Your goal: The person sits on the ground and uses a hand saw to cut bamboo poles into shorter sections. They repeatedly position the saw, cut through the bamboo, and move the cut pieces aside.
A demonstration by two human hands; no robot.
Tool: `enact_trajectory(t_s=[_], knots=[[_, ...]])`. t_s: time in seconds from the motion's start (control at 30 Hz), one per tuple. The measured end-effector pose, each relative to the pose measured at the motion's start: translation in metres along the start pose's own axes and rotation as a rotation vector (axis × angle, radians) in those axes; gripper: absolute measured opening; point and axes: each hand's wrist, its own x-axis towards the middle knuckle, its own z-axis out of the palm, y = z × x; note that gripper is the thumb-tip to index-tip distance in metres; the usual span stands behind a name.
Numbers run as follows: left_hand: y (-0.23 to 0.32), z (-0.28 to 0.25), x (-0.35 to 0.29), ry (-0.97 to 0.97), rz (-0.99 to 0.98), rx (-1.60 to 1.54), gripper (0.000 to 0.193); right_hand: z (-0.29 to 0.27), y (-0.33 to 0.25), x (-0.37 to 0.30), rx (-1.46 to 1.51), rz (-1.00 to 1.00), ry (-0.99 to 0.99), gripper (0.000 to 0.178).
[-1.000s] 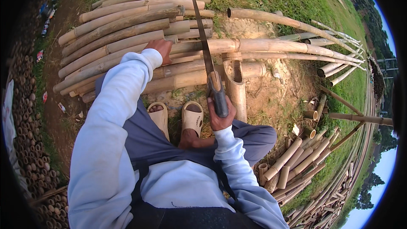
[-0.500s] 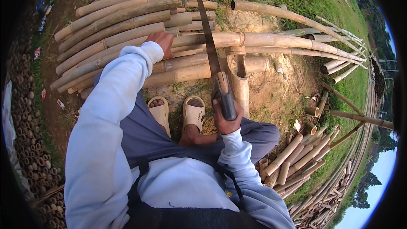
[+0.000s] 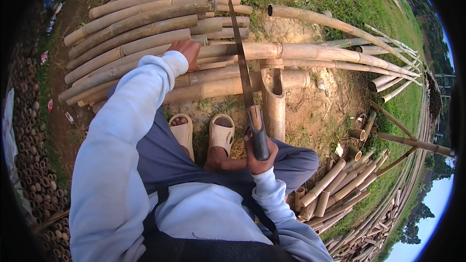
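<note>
My right hand (image 3: 262, 159) is wrapped round the dark handle of a hand saw (image 3: 243, 70). The long blade points away from me and lies across a bamboo pole (image 3: 320, 51). Farther left along that pole, my left hand (image 3: 187, 52) is closed on it, fingers curled over the far side. Just right of the blade, the pole rests on a short, thick bamboo post (image 3: 276, 116) with an opening cut near its top. Whether the blade has bitten into the bamboo cannot be made out.
Many bamboo poles (image 3: 145, 17) lie side by side at the far left. Cut lengths (image 3: 323, 184) are heaped at the right, near a bamboo frame (image 3: 412, 143). My sandalled feet (image 3: 222, 133) are below the pole. Upright-ended tubes (image 3: 41, 179) crowd the left edge.
The saw has been drawn back toward me, its tip and handle both lower in view. My left hand keeps its hold on the pole.
</note>
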Motion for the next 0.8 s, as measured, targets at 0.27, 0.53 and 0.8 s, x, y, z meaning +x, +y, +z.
enact_trajectory(t_s=[0.27, 0.53, 0.8], knots=[[-0.003, 0.001, 0.004, 0.067, 0.015, 0.025, 0.042, -0.004, 0.007, 0.017, 0.101, 0.129, -0.058, 0.015], [0.0, 0.005, 0.0, 0.069, -0.005, -0.023, 0.046, -0.009, 0.001, 0.0, 0.03, 0.071, -0.031, 0.017], [0.002, -0.006, 0.009, 0.0, -0.01, 0.037, 0.067, -0.005, -0.007, 0.002, -0.02, 0.015, -0.017, 0.015]])
